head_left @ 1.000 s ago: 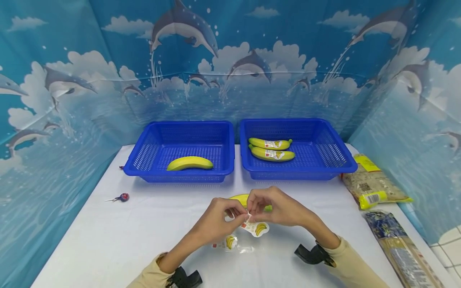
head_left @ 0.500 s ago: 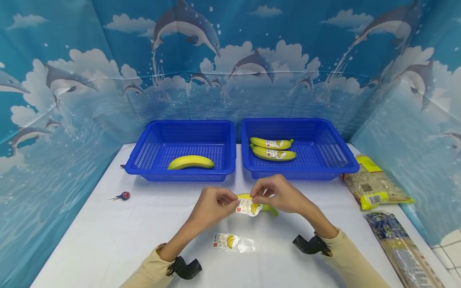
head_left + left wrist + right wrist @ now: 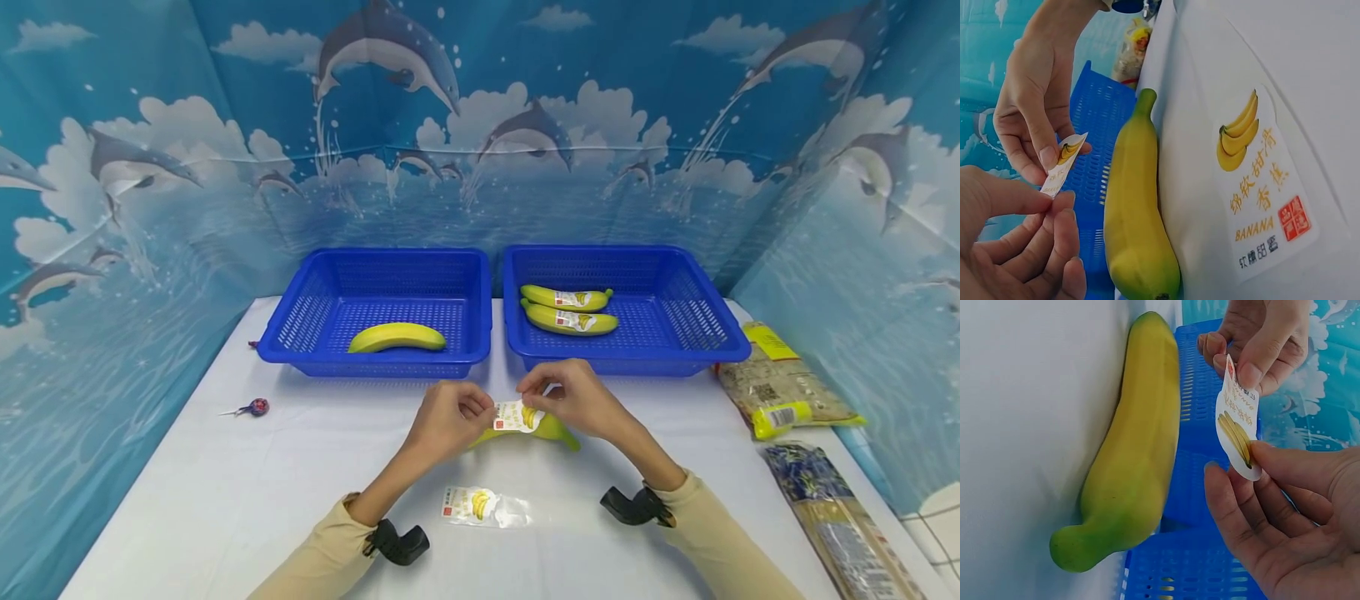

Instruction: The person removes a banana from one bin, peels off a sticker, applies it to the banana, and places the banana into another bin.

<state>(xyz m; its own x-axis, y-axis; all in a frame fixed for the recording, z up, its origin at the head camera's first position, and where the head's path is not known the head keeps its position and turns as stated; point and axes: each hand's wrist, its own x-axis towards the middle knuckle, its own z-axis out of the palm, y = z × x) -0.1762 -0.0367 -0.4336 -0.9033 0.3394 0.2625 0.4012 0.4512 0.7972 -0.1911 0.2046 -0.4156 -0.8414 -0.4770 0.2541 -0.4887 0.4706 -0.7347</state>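
Between both hands a white banana label (image 3: 517, 415) is stretched over a yellow-green banana (image 3: 557, 428) lying on the white table. My left hand (image 3: 450, 414) pinches the label's left end, by the red square print. Its right end, with the banana picture, is pinched by my right hand (image 3: 576, 396), the thumb (image 3: 1272, 459) on the printed face. Both wrist views show the held label (image 3: 1060, 169) apart from the banana (image 3: 1132, 444). Nearer the front lies a second label (image 3: 471, 503) on a clear backing strip (image 3: 513, 512).
Behind the hands stand two blue baskets: the left one (image 3: 390, 368) holds one banana (image 3: 397, 336), the right one (image 3: 637, 367) two labelled bananas (image 3: 572, 321). A lollipop (image 3: 259, 407) lies at left. At right are a yellow-trimmed bag (image 3: 780, 379) and a long clear pack (image 3: 832, 508).
My hands have drawn apart from each other and moved away from the person, over the banana. The label, which hung down from the joined fingertips, is now held flat between them.
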